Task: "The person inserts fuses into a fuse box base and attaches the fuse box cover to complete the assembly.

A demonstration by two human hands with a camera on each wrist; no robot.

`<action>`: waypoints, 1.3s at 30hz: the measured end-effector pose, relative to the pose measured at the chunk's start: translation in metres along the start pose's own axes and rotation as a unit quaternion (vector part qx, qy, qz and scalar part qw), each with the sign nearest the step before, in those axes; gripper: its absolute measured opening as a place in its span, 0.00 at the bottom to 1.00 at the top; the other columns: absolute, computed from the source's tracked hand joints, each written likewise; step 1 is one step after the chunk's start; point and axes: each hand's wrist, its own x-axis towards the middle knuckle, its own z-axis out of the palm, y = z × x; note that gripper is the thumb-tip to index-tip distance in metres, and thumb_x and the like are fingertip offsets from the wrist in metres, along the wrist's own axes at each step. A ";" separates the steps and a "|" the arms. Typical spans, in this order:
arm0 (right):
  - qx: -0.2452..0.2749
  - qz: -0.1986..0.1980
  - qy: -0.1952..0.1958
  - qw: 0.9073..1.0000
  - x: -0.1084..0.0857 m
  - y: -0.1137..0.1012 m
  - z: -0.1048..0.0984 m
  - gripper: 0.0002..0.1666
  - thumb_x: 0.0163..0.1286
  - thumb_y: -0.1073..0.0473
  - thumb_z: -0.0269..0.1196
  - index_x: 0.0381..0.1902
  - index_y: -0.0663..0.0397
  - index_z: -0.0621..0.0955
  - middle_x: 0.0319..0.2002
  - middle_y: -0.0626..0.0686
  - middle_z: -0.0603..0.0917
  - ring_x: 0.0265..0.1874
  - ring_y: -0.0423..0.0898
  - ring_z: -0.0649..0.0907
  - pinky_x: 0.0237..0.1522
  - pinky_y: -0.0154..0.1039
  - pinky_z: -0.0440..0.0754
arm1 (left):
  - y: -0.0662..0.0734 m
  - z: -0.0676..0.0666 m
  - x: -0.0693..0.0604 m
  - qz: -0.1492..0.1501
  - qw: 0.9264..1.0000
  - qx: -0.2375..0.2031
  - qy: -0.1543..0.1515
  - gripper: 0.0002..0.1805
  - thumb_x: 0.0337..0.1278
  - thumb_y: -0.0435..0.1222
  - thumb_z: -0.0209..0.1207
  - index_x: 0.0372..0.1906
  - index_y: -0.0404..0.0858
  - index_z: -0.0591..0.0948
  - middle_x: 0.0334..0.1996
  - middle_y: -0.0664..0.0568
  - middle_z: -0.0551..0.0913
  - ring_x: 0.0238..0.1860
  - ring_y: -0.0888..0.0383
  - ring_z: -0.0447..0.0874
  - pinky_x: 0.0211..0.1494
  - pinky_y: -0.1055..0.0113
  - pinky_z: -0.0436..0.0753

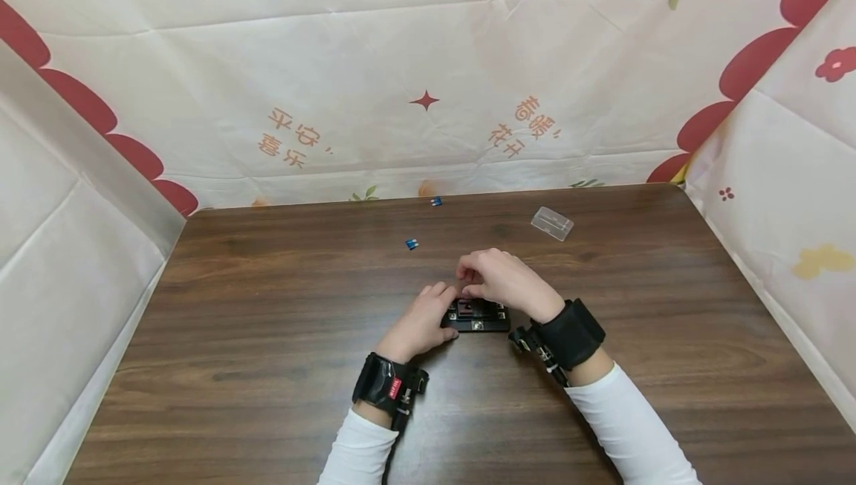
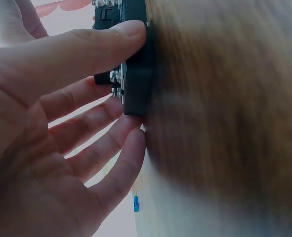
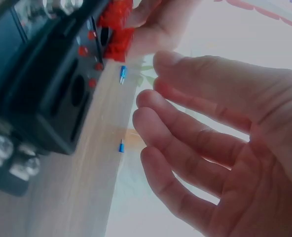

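Observation:
A black fuse block (image 1: 491,326) with metal screw terminals lies on the table. My left hand (image 1: 416,325) holds its left end, thumb on the near side and fingers along the far edge. Red blade fuses (image 3: 120,45) sit at the block's edge in the right wrist view, close to the left fingertips. My right hand (image 1: 504,278) hovers just above the block's far side, fingers loosely bent. Nothing shows between its thumb and fingers in the right wrist view.
Two blue blade fuses lie on the wooden table (image 1: 267,366), one blue fuse (image 1: 412,244) beyond the hands and another blue fuse (image 1: 437,201) at the back edge. A clear plastic cover (image 1: 553,223) lies at the back right. Printed white cloth (image 1: 374,84) hangs behind the table.

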 end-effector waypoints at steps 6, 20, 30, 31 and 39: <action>-0.005 -0.001 -0.013 1.000 0.010 0.005 -0.004 0.10 0.60 0.64 0.69 0.41 0.58 0.83 0.36 0.51 0.83 0.33 0.45 0.81 0.37 0.43 0.79 | -0.001 -0.001 0.000 -0.006 1.000 -0.005 -0.002 0.28 0.48 0.34 0.71 0.56 0.37 0.76 0.51 0.48 0.75 0.54 0.51 0.71 0.59 0.60 0.71; -0.021 0.017 -0.040 0.999 0.028 0.011 -0.004 0.11 0.61 0.64 0.69 0.42 0.58 0.83 0.36 0.51 0.83 0.34 0.44 0.81 0.39 0.43 0.80 | -0.004 0.001 -0.005 -0.015 1.000 -0.014 0.010 0.27 0.48 0.34 0.71 0.56 0.36 0.77 0.50 0.48 0.75 0.53 0.52 0.70 0.58 0.61 0.72; -0.052 -0.005 -0.056 0.997 0.046 0.010 -0.007 0.10 0.60 0.63 0.70 0.39 0.58 0.83 0.33 0.50 0.82 0.31 0.45 0.78 0.36 0.42 0.78 | -0.013 -0.007 -0.016 -0.019 0.999 -0.043 0.020 0.29 0.48 0.35 0.71 0.58 0.34 0.75 0.54 0.43 0.75 0.58 0.47 0.71 0.61 0.55 0.71; -0.053 -0.005 -0.058 0.997 0.049 0.010 -0.007 0.10 0.60 0.63 0.70 0.39 0.58 0.83 0.33 0.50 0.82 0.32 0.45 0.78 0.36 0.42 0.78 | -0.014 -0.008 -0.017 -0.019 0.999 -0.042 0.020 0.29 0.49 0.35 0.71 0.58 0.34 0.75 0.54 0.43 0.75 0.58 0.47 0.71 0.61 0.54 0.71; -0.078 -0.003 -0.061 0.995 0.067 0.012 -0.006 0.11 0.59 0.63 0.70 0.40 0.57 0.83 0.33 0.50 0.81 0.33 0.46 0.79 0.35 0.44 0.78 | -0.018 -0.015 -0.030 -0.022 0.998 -0.051 0.024 0.28 0.50 0.34 0.70 0.57 0.33 0.75 0.54 0.43 0.75 0.58 0.46 0.72 0.60 0.54 0.71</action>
